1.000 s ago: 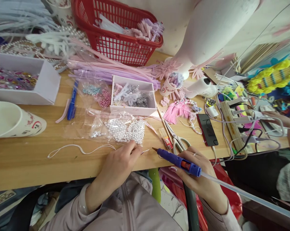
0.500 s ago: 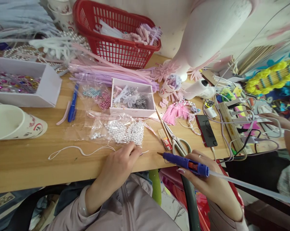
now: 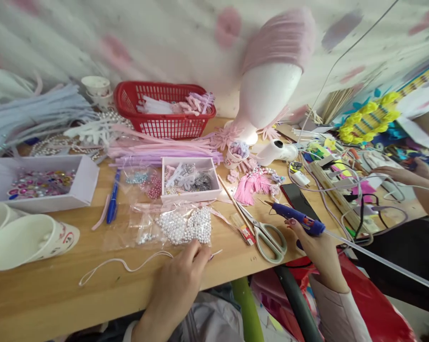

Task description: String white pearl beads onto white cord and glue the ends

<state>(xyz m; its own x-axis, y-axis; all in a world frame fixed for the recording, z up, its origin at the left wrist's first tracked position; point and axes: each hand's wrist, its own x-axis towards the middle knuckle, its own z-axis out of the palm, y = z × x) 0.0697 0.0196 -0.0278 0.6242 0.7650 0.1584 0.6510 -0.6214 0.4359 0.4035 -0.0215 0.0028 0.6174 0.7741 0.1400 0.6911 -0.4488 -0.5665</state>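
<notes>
My left hand point(image 3: 182, 278) rests at the table's front edge, its thumb and fingers pinching a white cord point(image 3: 125, 267). The cord trails left in a loose curve, and a short end pokes out to the right of the fingertips. Just beyond lie clear bags of white pearl beads point(image 3: 185, 225). In my right hand point(image 3: 317, 249) is a blue hot glue gun point(image 3: 298, 218), its nozzle pointing left over the table near the phone point(image 3: 300, 200). A long translucent glue stick point(image 3: 381, 260) runs out of its back. Scissors point(image 3: 271, 242) lie between my two hands.
Paper cups point(image 3: 32, 240) and a white box of gems point(image 3: 82, 185) stand left. A small white box point(image 3: 191, 195), a red basket point(image 3: 164, 128) and a mannequin head point(image 3: 267, 95) are farther back. A power strip with cables point(image 3: 342, 199) and another person's hand point(image 3: 395, 175) are right.
The view has tilted up, showing more wall. My right hand has carried the glue gun away from the left hand, to the right and farther over the table. My left hand still pinches the cord.
</notes>
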